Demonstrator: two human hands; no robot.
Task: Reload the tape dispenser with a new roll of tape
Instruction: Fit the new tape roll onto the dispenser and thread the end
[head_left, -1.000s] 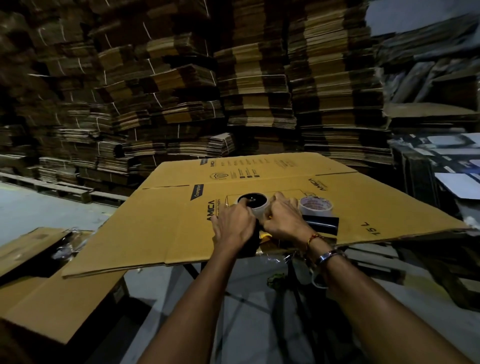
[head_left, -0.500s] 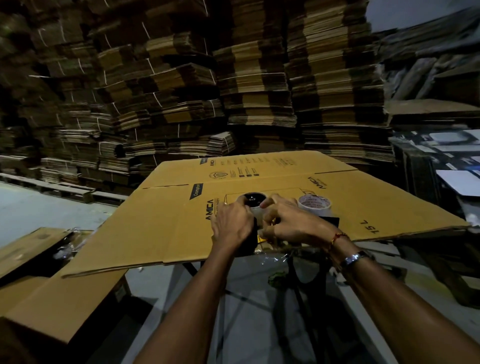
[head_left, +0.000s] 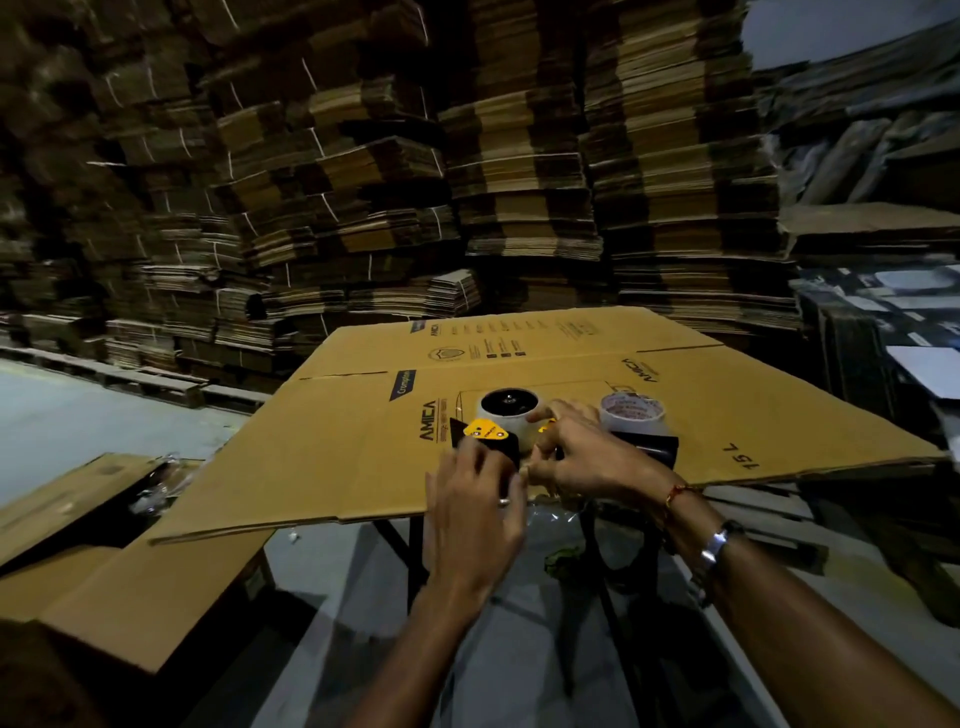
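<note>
Dim warehouse: tall stacks of flattened cartons (head_left: 524, 156) fill the back wall, grey concrete floor (head_left: 67, 415), pallets (head_left: 156, 382) along its edge, more cardboard (head_left: 104, 587) lower left.

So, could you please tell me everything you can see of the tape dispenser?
The tape dispenser lies on its side on the flattened cardboard box, a black body with yellow plates. A pale tape roll sits on its dark hub. The left hand touches its near end; the right hand holds its right side.
</note>
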